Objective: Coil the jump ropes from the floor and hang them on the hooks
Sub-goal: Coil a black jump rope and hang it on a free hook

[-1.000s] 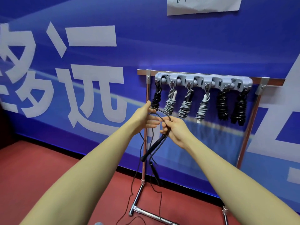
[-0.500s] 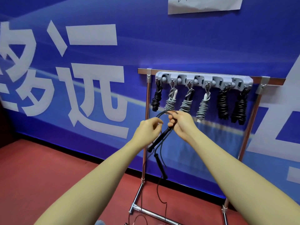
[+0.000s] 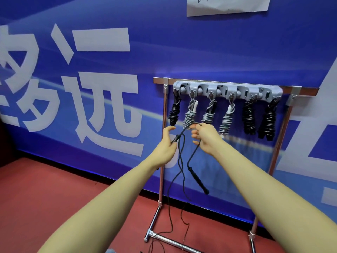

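A black jump rope [image 3: 180,161] hangs between my hands in front of the rack. My left hand [image 3: 166,143] grips one black handle, which points up and right. My right hand [image 3: 205,136] pinches the cord near its top loop. The second black handle [image 3: 198,180] dangles below my right hand, and the rest of the cord trails down to the red floor. The grey hook bar [image 3: 228,90] on the metal rack carries several coiled ropes, black ones at both ends and grey ones [image 3: 207,114] in the middle.
The rack's metal posts [image 3: 162,161] and base bar [image 3: 169,241] stand against a blue banner wall. Red floor [image 3: 54,198] stretches to the left. A white paper sheet [image 3: 226,4] is stuck high on the wall.
My hands have pulled apart. The handle passed from my right hand into my left, and the loose handle has swung lower and to the right.
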Motion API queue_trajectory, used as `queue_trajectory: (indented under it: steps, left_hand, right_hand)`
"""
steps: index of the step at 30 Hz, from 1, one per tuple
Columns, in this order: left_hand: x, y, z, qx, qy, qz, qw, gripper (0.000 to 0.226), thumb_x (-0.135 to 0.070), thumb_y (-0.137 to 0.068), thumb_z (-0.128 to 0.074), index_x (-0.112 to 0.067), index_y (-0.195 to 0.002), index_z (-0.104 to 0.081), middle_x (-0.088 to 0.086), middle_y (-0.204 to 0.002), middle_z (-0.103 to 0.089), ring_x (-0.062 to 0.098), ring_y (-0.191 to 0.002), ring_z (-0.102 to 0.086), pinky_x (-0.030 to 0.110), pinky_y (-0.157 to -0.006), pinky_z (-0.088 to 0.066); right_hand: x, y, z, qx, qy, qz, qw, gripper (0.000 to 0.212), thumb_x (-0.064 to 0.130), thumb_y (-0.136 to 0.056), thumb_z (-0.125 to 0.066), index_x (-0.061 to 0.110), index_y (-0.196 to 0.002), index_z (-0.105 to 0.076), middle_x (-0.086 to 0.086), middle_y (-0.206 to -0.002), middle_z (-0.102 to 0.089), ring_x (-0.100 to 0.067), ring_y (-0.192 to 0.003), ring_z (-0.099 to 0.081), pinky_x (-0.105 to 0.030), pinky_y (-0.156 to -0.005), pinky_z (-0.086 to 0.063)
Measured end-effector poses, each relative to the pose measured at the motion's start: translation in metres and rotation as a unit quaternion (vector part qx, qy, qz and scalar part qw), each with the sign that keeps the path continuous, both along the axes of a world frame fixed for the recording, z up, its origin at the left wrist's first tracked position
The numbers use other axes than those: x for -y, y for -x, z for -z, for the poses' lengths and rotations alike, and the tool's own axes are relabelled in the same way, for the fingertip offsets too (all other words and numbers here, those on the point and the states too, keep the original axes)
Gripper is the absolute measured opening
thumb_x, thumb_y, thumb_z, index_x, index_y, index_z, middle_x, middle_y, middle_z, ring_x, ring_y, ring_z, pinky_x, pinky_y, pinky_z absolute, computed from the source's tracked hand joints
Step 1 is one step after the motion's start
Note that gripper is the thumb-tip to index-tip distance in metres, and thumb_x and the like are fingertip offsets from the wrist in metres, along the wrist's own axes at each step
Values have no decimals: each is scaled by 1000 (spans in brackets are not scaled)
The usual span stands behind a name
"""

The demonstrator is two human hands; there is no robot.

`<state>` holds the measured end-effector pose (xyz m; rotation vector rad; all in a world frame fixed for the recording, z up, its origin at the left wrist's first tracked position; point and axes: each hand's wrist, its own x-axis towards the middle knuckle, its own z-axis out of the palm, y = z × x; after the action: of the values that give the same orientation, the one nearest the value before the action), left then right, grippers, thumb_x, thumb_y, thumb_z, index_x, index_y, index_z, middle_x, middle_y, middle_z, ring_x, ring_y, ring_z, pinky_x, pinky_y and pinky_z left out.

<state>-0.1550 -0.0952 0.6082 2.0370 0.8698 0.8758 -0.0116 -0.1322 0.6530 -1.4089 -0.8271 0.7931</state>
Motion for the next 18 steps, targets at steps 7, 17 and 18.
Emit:
queue_trajectory:
  steps: [7, 17, 18]
  left_hand:
    - [4, -1, 21, -12, 35, 67, 997, 55, -38, -81, -70, -29, -122, -34, 3, -102, -45, 16, -88, -45, 31, -81, -41]
    - [-9, -13, 15, -76, -46, -167, 982, 18, -23, -101, -36, -7, -99, -44, 18, -98, -60, 36, -89, -57, 41, -72, -46]
    - [-9, -11, 13, -75, -62, -166, 981, 20, -23, -102, -33, -6, -99, -44, 19, -97, -60, 37, -88, -56, 41, -72, -45]
  right_hand:
    - [-4, -2, -15, -371, -116, 35, 921, 27, 0, -98, -27, 4, -84, -50, -3, -60, -42, -13, -47, -30, -29, -57, -38]
    - [-2, 0, -19, -345, -113, 74, 929, 30, -7, -95, -24, -2, -116, -45, -17, -80, -53, -21, -60, -47, -39, -62, -51]
    - [-4, -3, -15, -262, -63, 77, 960, 28, -4, -96, -28, 0, -117, -46, -15, -79, -53, -21, -62, -48, -39, -63, -50]
